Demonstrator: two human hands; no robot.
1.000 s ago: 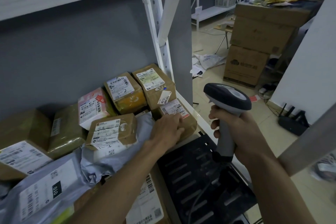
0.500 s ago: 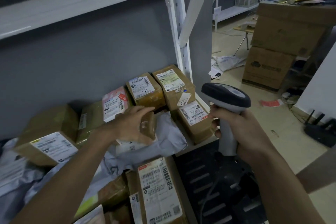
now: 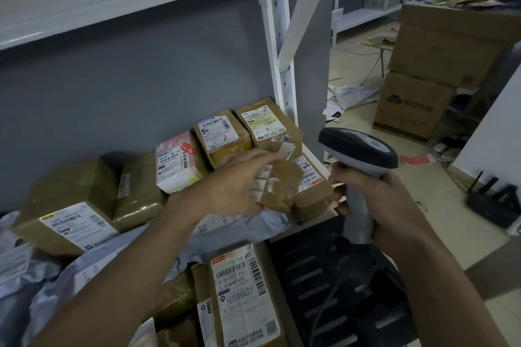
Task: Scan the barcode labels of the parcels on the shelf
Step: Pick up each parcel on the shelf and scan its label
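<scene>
Gripping a small brown parcel (image 3: 277, 187) in the left hand (image 3: 234, 186), lifting it clear of the shelf (image 3: 315, 159) and its boxes; clutching a scanner (image 3: 359, 175) in the right hand (image 3: 386, 205), just beside.

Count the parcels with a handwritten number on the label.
2: a brown box marked 3-2 and its right neighbour marked 3-3, both against the back wall. Other labels are blurred or hidden, so more may exist.

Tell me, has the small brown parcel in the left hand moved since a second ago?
Yes. The small brown parcel, gripped by the left hand, has come up off the grey mailer bag and rightward, toward the scanner.
</scene>
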